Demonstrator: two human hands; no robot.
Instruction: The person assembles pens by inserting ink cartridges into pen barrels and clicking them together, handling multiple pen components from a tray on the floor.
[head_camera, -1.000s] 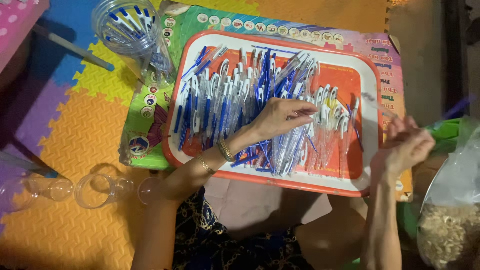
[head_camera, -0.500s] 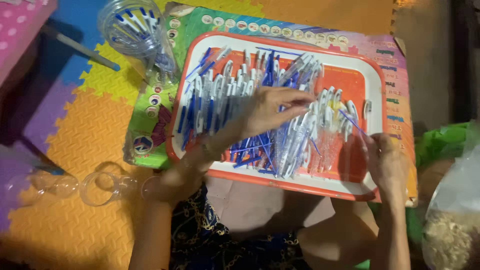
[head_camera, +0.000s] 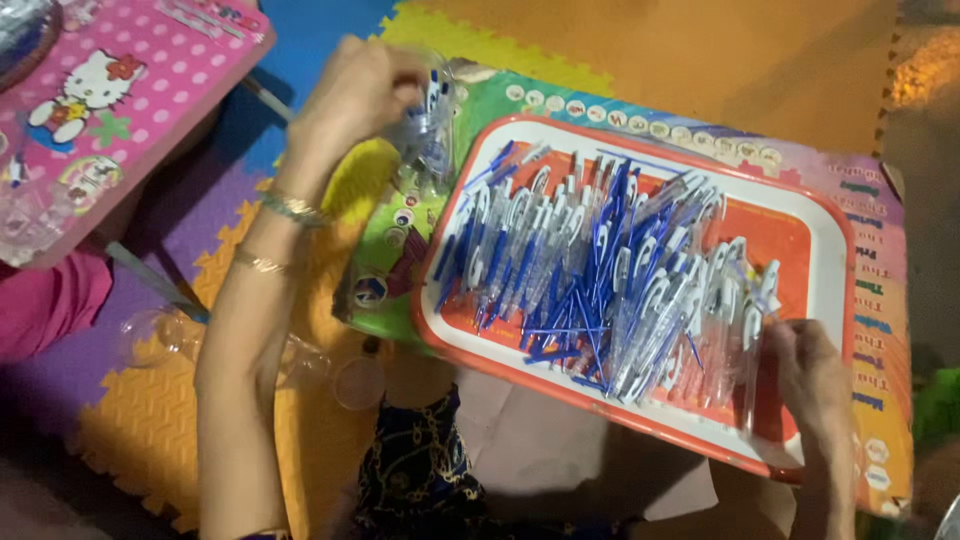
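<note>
Hands at a tray of pens

Left hand (head_camera: 355, 95) has its fingers curled around a clear cup (head_camera: 428, 125) holding pens; right hand (head_camera: 812, 370) pinches a clear pen barrel (head_camera: 752, 345) over the orange tray (head_camera: 800, 235), pen pile (head_camera: 590, 270) just beside its fingertips.

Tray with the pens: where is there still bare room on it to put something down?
The orange tray is bare along its right part, between the pen pile and the white rim, above the right hand. The middle and left are crowded with pens. The left hand is at the clear jar, beyond the tray.
</note>
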